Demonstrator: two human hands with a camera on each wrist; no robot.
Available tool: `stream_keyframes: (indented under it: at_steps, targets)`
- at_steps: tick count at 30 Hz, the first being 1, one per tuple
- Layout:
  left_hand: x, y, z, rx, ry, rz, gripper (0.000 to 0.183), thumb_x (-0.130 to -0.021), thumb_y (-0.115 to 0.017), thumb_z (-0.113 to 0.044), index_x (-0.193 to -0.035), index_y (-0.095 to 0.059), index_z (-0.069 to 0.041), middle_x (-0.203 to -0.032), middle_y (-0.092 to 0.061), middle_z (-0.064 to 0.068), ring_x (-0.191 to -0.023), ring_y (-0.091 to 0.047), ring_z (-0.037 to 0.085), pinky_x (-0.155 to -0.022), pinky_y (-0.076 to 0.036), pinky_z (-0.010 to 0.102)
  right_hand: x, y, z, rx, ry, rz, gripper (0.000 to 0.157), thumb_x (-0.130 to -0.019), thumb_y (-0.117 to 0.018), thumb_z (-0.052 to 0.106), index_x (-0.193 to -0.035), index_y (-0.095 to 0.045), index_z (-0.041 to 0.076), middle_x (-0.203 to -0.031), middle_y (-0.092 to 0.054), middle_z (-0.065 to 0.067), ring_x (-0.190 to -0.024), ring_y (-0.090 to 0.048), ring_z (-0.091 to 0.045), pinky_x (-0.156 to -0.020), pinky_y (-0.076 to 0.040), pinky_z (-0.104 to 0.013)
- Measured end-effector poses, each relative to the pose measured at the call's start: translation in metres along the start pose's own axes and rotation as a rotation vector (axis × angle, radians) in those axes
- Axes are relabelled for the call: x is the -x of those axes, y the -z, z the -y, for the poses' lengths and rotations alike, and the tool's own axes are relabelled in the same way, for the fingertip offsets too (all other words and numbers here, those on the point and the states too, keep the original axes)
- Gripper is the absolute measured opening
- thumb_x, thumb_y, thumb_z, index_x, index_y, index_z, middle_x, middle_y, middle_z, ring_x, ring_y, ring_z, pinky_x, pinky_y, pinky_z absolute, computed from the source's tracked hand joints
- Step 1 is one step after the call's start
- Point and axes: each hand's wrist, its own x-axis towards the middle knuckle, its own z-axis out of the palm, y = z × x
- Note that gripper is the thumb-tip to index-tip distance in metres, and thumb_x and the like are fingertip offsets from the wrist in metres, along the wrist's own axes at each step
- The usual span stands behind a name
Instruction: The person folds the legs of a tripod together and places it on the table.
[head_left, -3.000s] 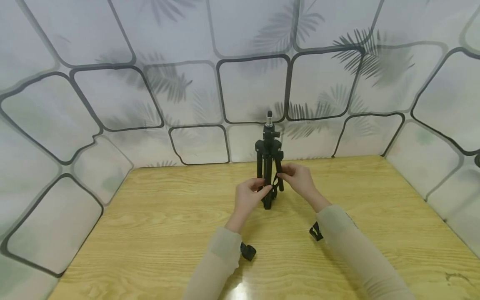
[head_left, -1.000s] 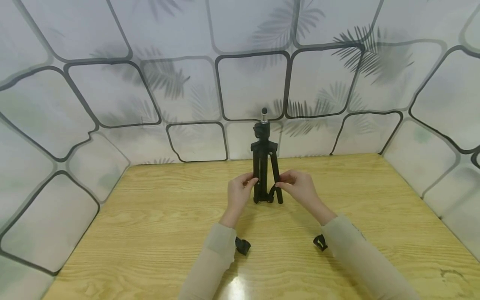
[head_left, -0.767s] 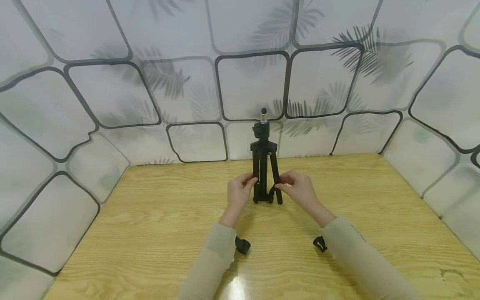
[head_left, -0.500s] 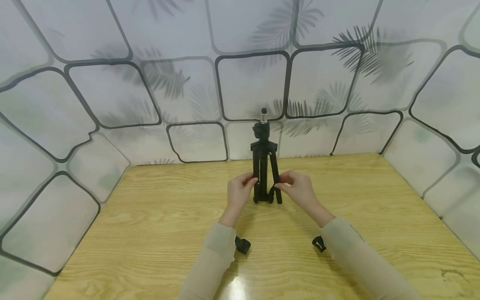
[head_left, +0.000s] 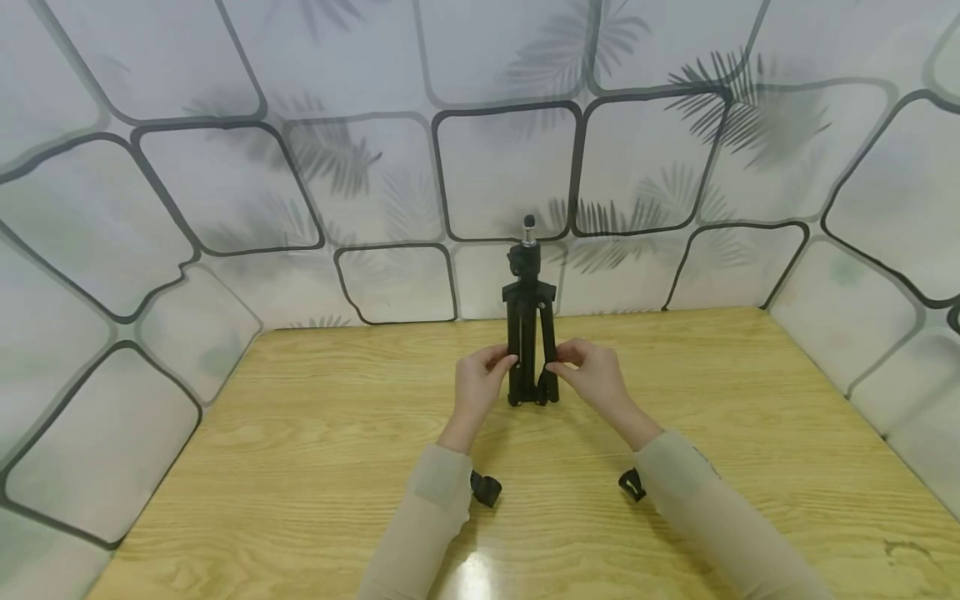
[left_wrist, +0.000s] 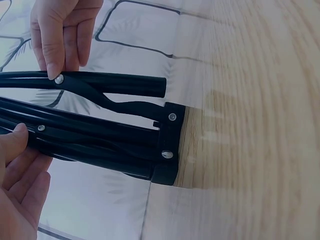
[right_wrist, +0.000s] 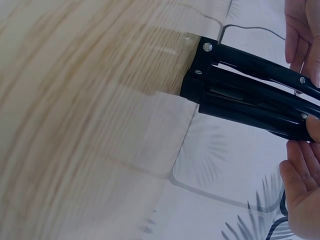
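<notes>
A black tripod (head_left: 528,292) stands upright on the wooden table in the head view, its silver-tipped post pointing up. My left hand (head_left: 478,383) pinches the left leg between thumb and fingers. On the other side, my right hand (head_left: 592,375) pinches the right leg (head_left: 548,333), which sits slightly apart from the centre column. In the left wrist view, a hinged brace (left_wrist: 120,106) links that leg to the bottom bracket (left_wrist: 170,145). The right wrist view shows the tripod's foot end (right_wrist: 192,75) at the tabletop, with the right thumb and fingers around a leg.
The wooden table (head_left: 337,467) meets pale patterned wall covering (head_left: 375,183) at the back and both sides. Small black devices (head_left: 486,490) sit under both sleeve cuffs. A dark mark (head_left: 907,548) shows at the table's lower right.
The tripod has turned, and my left hand has shifted from the front leg to the left leg. Within the last half second, the right hand has brought the right leg inward.
</notes>
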Motion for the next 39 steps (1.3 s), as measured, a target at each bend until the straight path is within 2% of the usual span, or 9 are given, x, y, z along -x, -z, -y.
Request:
stream_keyframes:
  at_steps: [7,14,21,30,33,36,39]
  targets:
    - [0.001,0.001,0.0,0.023,0.012,0.025,0.027,-0.072,-0.054,-0.027,-0.086,-0.061,-0.005,-0.079,-0.059,0.002,-0.064,-0.053,0.005,-0.054,-0.042,0.017,-0.001,-0.006,-0.003,0.005,-0.007,-0.021,0.018,-0.064,-0.065,0.02,-0.078,-0.058,0.011,-0.072,-0.058,0.002,-0.067,-0.054,-0.009,-0.062,-0.043,-0.025]
    - [0.0,0.0,0.001,0.049,-0.003,0.016,0.026,-0.072,-0.055,-0.026,-0.084,-0.061,-0.004,-0.077,-0.06,0.004,-0.063,-0.054,0.006,-0.053,-0.043,0.017,-0.003,-0.008,-0.004,-0.017,0.005,-0.022,0.019,-0.064,-0.064,0.02,-0.078,-0.058,0.01,-0.072,-0.059,0.0,-0.067,-0.054,-0.01,-0.062,-0.043,-0.028]
    - [0.0,0.001,0.002,0.046,0.033,0.041,0.028,-0.072,-0.054,-0.029,-0.086,-0.061,-0.007,-0.078,-0.059,0.0,-0.063,-0.053,0.004,-0.054,-0.042,0.017,-0.004,-0.009,-0.002,-0.044,-0.004,-0.015,0.017,-0.065,-0.064,0.02,-0.078,-0.057,0.011,-0.073,-0.059,0.001,-0.067,-0.054,-0.009,-0.063,-0.043,-0.031]
    - [-0.001,0.003,0.001,0.054,0.01,0.023,0.027,-0.072,-0.055,-0.028,-0.085,-0.062,-0.006,-0.077,-0.06,0.001,-0.063,-0.054,0.005,-0.055,-0.043,0.018,-0.006,-0.009,0.0,-0.056,-0.012,-0.008,0.017,-0.065,-0.064,0.021,-0.077,-0.057,0.011,-0.072,-0.058,0.002,-0.066,-0.054,-0.009,-0.062,-0.043,-0.03]
    - [-0.001,0.002,0.002,0.044,0.011,0.028,0.026,-0.072,-0.055,-0.028,-0.085,-0.062,-0.007,-0.078,-0.06,0.001,-0.064,-0.054,0.005,-0.055,-0.043,0.018,-0.006,-0.007,-0.003,-0.109,-0.04,0.036,0.021,-0.065,-0.064,0.024,-0.08,-0.057,0.011,-0.075,-0.057,0.001,-0.07,-0.054,-0.01,-0.065,-0.042,-0.031]
    - [-0.001,0.002,0.003,0.038,0.015,0.033,0.026,-0.072,-0.055,-0.028,-0.085,-0.062,-0.007,-0.078,-0.06,0.001,-0.064,-0.053,0.005,-0.055,-0.043,0.018,-0.007,-0.005,-0.007,-0.147,-0.105,0.108,0.03,-0.064,-0.063,0.031,-0.086,-0.055,0.012,-0.082,-0.056,0.0,-0.076,-0.053,-0.013,-0.07,-0.04,-0.032]
    - [-0.001,0.003,0.003,0.032,0.016,0.03,0.025,-0.072,-0.055,-0.028,-0.085,-0.062,-0.007,-0.078,-0.06,0.0,-0.064,-0.053,0.004,-0.055,-0.042,0.017,-0.008,-0.004,-0.012,-0.109,-0.143,0.201,0.039,-0.064,-0.062,0.035,-0.093,-0.054,0.011,-0.088,-0.055,-0.003,-0.08,-0.051,-0.017,-0.07,-0.04,-0.033]
